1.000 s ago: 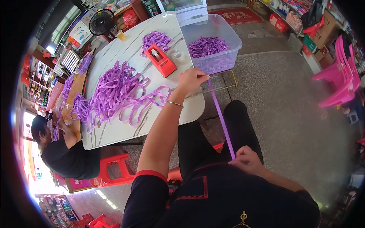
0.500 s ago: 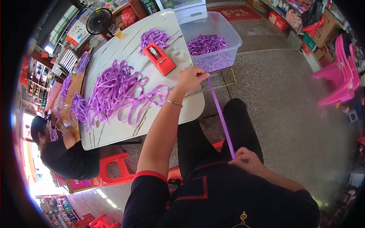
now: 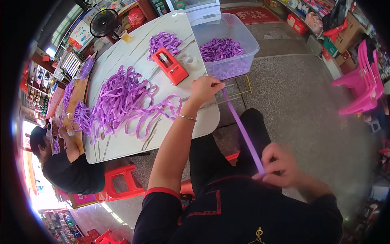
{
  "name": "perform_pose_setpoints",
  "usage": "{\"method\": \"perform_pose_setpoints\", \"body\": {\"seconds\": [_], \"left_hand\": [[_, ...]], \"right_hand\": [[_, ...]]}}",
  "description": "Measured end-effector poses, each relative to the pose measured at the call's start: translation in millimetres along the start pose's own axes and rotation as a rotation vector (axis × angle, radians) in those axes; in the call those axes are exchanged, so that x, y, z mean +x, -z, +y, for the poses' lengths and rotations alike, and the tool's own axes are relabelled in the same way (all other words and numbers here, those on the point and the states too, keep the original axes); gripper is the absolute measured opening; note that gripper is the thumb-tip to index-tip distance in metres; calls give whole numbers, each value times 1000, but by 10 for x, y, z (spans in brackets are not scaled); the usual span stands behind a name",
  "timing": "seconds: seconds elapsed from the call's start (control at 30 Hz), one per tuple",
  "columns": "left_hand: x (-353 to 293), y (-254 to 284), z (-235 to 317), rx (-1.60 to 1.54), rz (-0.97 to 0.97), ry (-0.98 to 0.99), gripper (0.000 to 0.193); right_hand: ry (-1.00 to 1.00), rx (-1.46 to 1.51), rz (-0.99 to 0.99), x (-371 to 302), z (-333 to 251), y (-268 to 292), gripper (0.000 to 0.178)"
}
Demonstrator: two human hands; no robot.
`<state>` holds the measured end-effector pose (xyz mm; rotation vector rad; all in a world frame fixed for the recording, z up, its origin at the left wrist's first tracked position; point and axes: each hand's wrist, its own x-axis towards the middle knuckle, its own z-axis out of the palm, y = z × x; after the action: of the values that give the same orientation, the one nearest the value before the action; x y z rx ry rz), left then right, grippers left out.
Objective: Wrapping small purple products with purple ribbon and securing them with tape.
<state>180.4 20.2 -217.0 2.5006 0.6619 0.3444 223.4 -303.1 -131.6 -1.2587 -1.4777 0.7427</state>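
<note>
Head view. Left hand (image 3: pixel 206 87) out just past the near right corner of the white, dark-veined counter (image 3: pixel 183 30). Fingers together, pinched on the upper end of a purple strap (image 3: pixel 245 132). Thin metal bracelet (image 3: pixel 187 118) on that wrist.

Right hand (image 3: pixel 282 166) low, close to the wearer's dark shirt, somewhat blurred. Thumb and forefinger clamped on the strap's lower end; the other fingers curl loosely. Strap runs nearly straight between the two hands, slanting down to the right, above the wearer's dark-trousered legs.

On the counter: large tangled heap of purple straps (image 3: pixel 122 95), left of the left forearm, with loose loops trailing toward it. Smaller purple bundle (image 3: pixel 164 42) farther back. Red tape dispenser (image 3: pixel 172 71) between that bundle and the left hand; small clear round item (image 3: pixel 189 62) just beside it, kind unclear. Cup of yellowish liquid (image 3: pixel 125 36) at the far edge.

Translucent bin (image 3: pixel 237 67) beside the counter's right edge, more purple straps inside. Black fan (image 3: pixel 104 22) beyond the cup. Co-worker in black (image 3: pixel 73 173) at far left, near a red stool (image 3: pixel 120 183). Stacked pink chairs (image 3: pixel 363 81) at right.
</note>
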Motion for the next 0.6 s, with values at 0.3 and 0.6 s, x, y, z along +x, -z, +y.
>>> {"method": "perform_pose_setpoints", "body": {"seconds": [0.3, 0.6], "left_hand": [[-26, 49, 60, 2, -10, 60, 17], [-52, 42, 60, -9, 50, -6, 11]], "right_hand": [[262, -87, 129, 1521, -52, 632, 18], [132, 146, 240, 3108, 1231, 877, 26]]}}
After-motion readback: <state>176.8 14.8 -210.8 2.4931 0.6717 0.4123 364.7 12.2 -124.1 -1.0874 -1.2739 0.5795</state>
